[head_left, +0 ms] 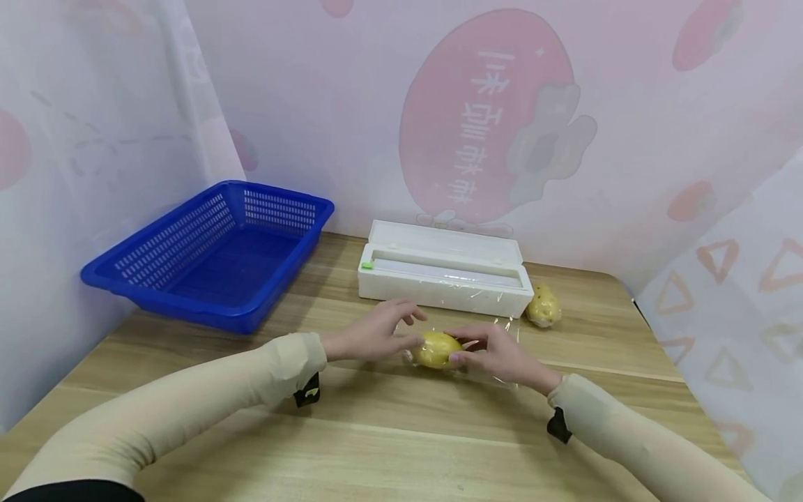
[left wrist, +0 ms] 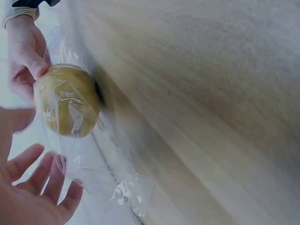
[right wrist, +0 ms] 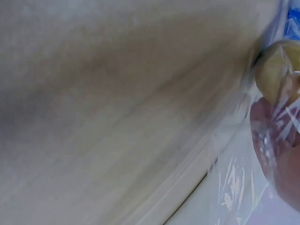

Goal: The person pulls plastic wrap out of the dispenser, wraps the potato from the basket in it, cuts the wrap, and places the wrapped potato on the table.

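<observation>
A yellow potato, partly covered by clear cling film, is between the two hands over the table. My right hand holds the potato's right end between thumb and fingers, through the film. On the other side my left hand has its fingers spread and slightly bent, the thumb close to the potato's left end. In the left wrist view the left fingers lie behind loose film, apart from the potato. The right wrist view catches only part of the potato and the right hand at its edge.
A white cling film box with its lid raised stands behind the hands, film trailing from its front. Beside its right end lies another potato, wrapped in film. A blue plastic basket sits at the back left, near the curtain.
</observation>
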A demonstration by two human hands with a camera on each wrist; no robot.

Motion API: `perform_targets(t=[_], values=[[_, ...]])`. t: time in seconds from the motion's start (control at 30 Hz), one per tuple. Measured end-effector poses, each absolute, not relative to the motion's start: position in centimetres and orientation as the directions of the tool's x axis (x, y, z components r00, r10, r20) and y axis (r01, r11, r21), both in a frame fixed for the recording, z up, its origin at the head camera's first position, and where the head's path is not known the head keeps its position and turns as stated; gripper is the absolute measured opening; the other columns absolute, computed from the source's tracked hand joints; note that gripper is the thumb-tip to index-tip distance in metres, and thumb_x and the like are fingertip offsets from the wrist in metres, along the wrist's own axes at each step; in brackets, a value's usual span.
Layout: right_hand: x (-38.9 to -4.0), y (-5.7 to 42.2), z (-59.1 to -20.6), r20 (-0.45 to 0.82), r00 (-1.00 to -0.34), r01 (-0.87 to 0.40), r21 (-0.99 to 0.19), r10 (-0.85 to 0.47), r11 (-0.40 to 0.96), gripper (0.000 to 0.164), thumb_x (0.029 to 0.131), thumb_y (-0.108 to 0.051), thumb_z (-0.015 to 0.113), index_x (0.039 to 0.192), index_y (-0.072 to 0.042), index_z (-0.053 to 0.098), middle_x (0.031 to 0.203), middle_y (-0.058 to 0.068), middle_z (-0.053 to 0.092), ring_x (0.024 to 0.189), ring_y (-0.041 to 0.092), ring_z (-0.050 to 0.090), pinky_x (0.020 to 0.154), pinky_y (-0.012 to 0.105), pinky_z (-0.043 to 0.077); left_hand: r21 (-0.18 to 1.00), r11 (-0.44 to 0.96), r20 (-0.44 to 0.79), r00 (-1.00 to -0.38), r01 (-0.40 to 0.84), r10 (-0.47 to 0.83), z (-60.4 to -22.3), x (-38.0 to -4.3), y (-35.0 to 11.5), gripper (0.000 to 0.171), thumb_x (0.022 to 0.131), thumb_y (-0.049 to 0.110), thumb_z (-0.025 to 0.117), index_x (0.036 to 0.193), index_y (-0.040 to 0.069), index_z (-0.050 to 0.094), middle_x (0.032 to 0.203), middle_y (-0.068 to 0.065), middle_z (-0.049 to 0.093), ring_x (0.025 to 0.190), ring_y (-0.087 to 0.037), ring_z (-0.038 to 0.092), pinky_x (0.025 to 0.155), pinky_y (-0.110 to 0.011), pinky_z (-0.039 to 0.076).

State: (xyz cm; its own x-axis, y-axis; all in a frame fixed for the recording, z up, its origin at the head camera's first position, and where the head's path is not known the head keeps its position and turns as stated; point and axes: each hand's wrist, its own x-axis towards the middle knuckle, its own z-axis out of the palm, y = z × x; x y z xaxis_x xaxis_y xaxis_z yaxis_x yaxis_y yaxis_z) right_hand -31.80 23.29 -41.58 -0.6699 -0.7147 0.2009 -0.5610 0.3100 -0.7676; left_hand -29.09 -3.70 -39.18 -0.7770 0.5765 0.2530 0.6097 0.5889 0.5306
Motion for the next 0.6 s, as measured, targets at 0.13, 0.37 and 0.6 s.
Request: perform_targets(t=[0.13,0.37,0.6], values=[[-32.0,23.4,-41.1,0.129,-0.7,-0.501,-0.79,-0.702,0.354,0.041,0.091,-0.016,0.073,0.128,-0.002,0.064,0.118,0.012,0.067,0.103,0.027,0.065,0.083,0.035,0.054,0.442,0.573,0.364,-0.722,0.69,0.588,-38.9,-29.0,-3.9,0.031,0.093,0.023,0.071,0.12,0.009,0.063,0.12,-0.003,0.059,0.106,-0.019,0.058,0.089,-0.037,0.049],[-31.6,23.3,-39.0,0.016,-0.7,-0.417,-0.821,-0.714,0.39,0.041,0.093,-0.011,0.069,0.132,-0.002,0.06,0.114,0.012,0.068,0.092,0.019,0.063,0.075,0.026,0.052,0.217,0.464,0.512,-0.505,0.859,0.695,-39.3,-28.8,-3.5,0.027,0.086,0.018,0.077,0.11,0.008,0.07,0.113,-0.003,0.061,0.104,-0.017,0.057,0.091,-0.031,0.047],[-33.6,23.8,-41.0,-0.017,-0.7,-0.391,-0.827,-0.714,0.404,0.043,0.095,-0.022,0.068,0.134,-0.008,0.061,0.121,0.005,0.066,0.101,0.019,0.062,0.083,0.029,0.051,0.136,0.469,0.505,-0.469,0.873,0.725,-39.7,-28.6,-3.5,0.028,0.082,0.022,0.081,0.106,0.01,0.073,0.111,-0.003,0.062,0.101,-0.018,0.057,0.088,-0.031,0.048]])
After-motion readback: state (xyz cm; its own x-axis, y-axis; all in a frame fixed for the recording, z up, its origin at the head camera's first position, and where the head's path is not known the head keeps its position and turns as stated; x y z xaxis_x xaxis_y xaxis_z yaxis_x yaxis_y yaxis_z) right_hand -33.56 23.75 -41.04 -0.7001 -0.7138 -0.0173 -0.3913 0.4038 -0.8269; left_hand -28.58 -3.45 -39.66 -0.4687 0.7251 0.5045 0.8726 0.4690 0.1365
